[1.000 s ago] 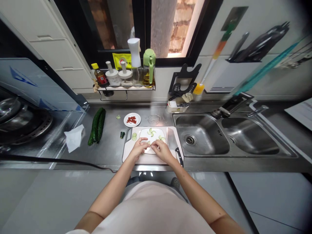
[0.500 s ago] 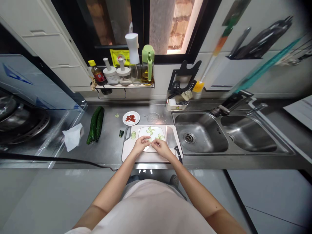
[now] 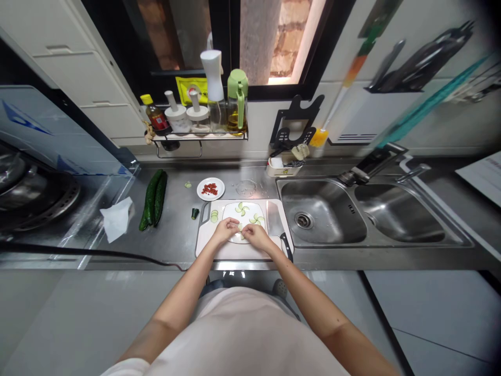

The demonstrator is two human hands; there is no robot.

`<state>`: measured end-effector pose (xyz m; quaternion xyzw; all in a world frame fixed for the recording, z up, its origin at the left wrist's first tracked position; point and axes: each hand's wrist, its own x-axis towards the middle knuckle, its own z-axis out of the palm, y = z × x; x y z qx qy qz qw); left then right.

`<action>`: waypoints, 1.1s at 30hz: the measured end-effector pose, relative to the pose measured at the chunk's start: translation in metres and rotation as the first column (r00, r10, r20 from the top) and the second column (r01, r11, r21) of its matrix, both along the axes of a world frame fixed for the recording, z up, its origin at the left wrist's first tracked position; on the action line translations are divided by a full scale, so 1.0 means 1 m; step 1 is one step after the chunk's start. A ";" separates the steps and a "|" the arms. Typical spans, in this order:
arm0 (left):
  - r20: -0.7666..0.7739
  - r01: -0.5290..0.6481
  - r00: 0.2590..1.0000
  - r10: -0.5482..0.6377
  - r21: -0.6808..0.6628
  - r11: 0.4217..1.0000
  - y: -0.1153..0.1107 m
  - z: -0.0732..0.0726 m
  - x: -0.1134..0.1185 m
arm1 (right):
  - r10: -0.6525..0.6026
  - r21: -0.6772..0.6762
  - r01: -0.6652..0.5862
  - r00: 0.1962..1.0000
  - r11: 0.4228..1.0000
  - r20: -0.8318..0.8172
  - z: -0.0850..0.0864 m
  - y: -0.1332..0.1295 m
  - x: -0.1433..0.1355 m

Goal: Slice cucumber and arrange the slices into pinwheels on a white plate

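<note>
My left hand (image 3: 226,231) and my right hand (image 3: 255,236) meet over a white plate (image 3: 230,210), fingers closed in a pinch. Small pale-green cucumber slices (image 3: 240,227) show between the fingertips, low over the near half of the plate. Toward the plate's back lies a pinwheel of cucumber slices (image 3: 242,209), and a second cucumber pinwheel (image 3: 257,219) sits at its right, partly behind my right fingers. Under the plate is a pale cutting board (image 3: 207,245). More cucumber rounds (image 3: 214,216) overlap at the board's left, and a black-handled knife (image 3: 287,245) rests along its right side.
Behind the board stands a small white plate (image 3: 201,189) of chopped red pieces. A cucumber end (image 3: 194,213) and whole cucumbers (image 3: 153,201) lie leftward, near a crumpled tissue (image 3: 117,218). A double steel sink (image 3: 324,209) borders the right; a condiment rack (image 3: 201,137) hangs behind.
My hands have shifted slightly at the near part of the plate, the left fingertips curling down closer to the right ones. The pinwheels and other things stay in place.
</note>
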<state>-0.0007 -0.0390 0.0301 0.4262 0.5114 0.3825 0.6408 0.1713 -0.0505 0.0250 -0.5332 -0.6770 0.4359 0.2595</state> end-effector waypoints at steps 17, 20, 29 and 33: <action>-0.505 0.155 0.860 -0.077 0.115 0.981 -0.002 0.005 0.003 | 0.004 0.040 -0.013 0.976 0.999 0.216 0.000 -0.005 -0.004; -0.569 0.189 0.818 -0.077 0.140 0.972 -0.003 0.008 0.003 | 0.003 0.068 -0.023 0.961 0.997 0.278 0.002 -0.007 -0.005; -0.691 0.265 0.719 -0.075 0.173 0.949 -0.008 0.008 0.007 | 0.019 0.163 -0.125 0.845 0.979 0.534 0.010 -0.012 -0.010; -0.746 0.289 0.663 -0.064 0.176 0.941 -0.010 0.007 0.009 | 0.011 0.184 -0.133 0.836 0.974 0.549 0.008 -0.015 -0.009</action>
